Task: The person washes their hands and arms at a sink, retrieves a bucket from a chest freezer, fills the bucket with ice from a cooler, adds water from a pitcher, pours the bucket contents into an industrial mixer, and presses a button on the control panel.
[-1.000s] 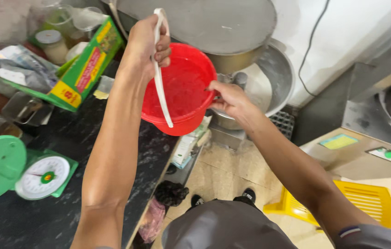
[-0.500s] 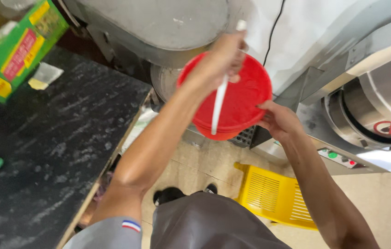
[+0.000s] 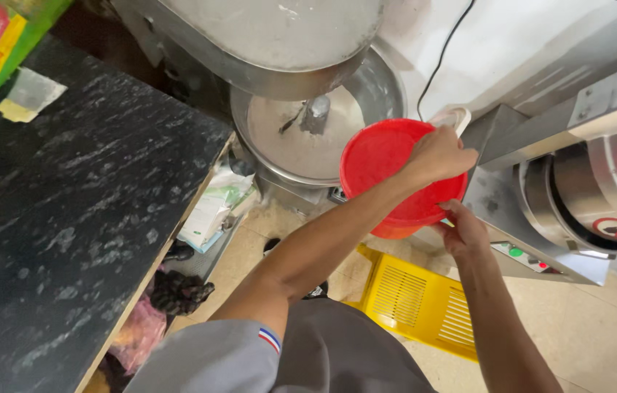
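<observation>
Your left hand (image 3: 441, 154) grips the red bowl's (image 3: 381, 164) far rim, seemingly pinning a white handle (image 3: 454, 116); your right hand (image 3: 463, 231) cups its underside, fingers curled.

The red bowl (image 3: 388, 171) under the left fingers (image 3: 445, 149) is smooth, glossy plastic, and the white spatula handle (image 3: 454, 116) in them is plastic too. Just beyond the fingers, the grinder drum (image 3: 308, 138) is dull brushed steel coated with matt white batter. Left of them, the desk (image 3: 68, 218) is polished black stone with pale flecks. Below, the yellow crate (image 3: 414, 306) is ribbed plastic.
</observation>
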